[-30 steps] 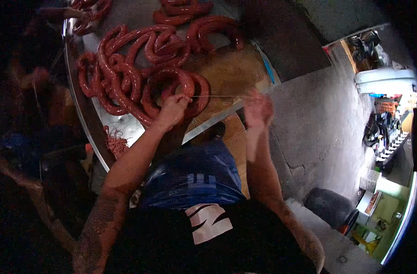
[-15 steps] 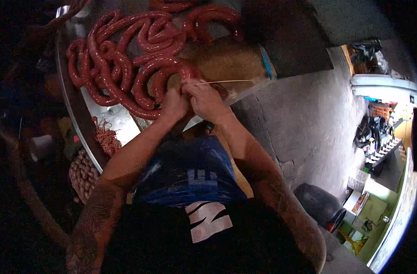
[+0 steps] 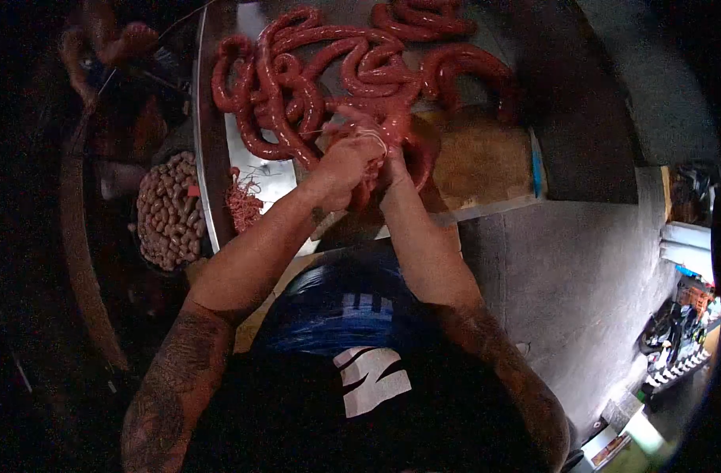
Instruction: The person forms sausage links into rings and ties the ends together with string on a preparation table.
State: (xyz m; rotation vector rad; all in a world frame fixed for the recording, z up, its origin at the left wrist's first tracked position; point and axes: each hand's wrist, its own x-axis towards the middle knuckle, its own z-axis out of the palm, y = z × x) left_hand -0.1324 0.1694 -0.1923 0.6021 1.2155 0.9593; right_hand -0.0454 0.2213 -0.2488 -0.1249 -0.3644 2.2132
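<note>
- Metal table (image 3: pixel 203 118), raised rim along your left: long red sausage (image 3: pixel 289 102) lies on it in overlapping loops, with a stringy reddish heap (image 3: pixel 244 203) near the rim.
- Round dark container (image 3: pixel 151 264), beyond that rim on your left: full of small brownish sausages (image 3: pixel 169 209); its edge is dim.
- Coil (image 3: pixel 425 158) at your hands: no single long axis, being curved; one stretch runs away from you into the loops, and its right side bends back toward you.
- You have that coil just beyond your hands and to their right, partly covered by them, over the near end of a brown board (image 3: pixel 483 162).
- Your left hand (image 3: pixel 349 164): fingers bent inward, close against the coil; you hide the grip, so I cannot tell what it pinches.
- Your right hand (image 3: pixel 394 164): overlapped by the left, blurred; spread or pinching, cannot tell.
- Pale twine (image 3: pixel 380 142) loops where your hands meet.
</note>
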